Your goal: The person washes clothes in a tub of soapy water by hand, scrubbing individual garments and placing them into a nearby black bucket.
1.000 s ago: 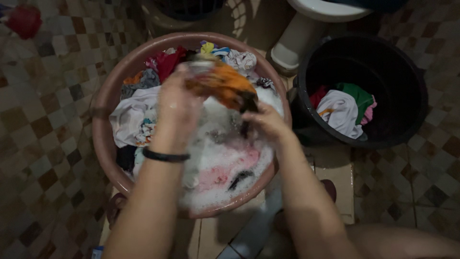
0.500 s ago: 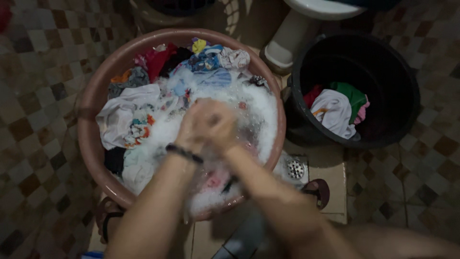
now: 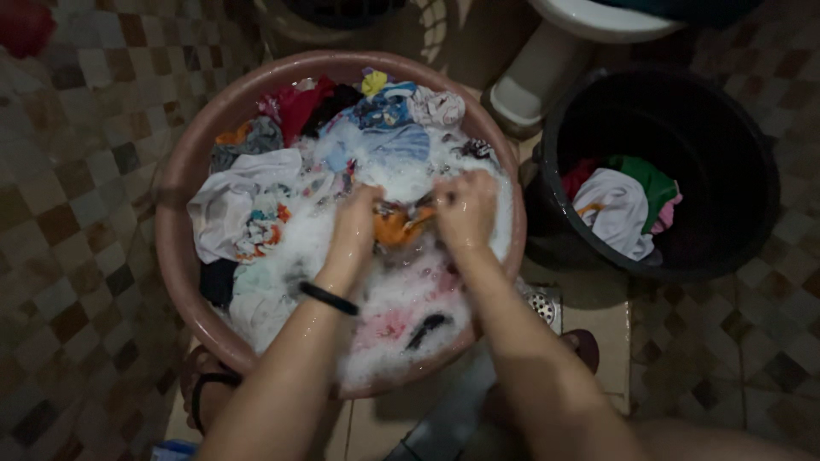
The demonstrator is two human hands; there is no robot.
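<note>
Tiled bathroom floor (image 3: 77, 256) | pink basin (image 3: 184, 256) full of suds and mixed laundry | left hand (image 3: 354, 226) and right hand (image 3: 465, 209) both clenched on orange garment (image 3: 397, 226), mid-basin | step: looks like scrubbing | next: likely fresh grip on cloth | black bucket (image 3: 752, 213) alongside holds washed pieces
</note>
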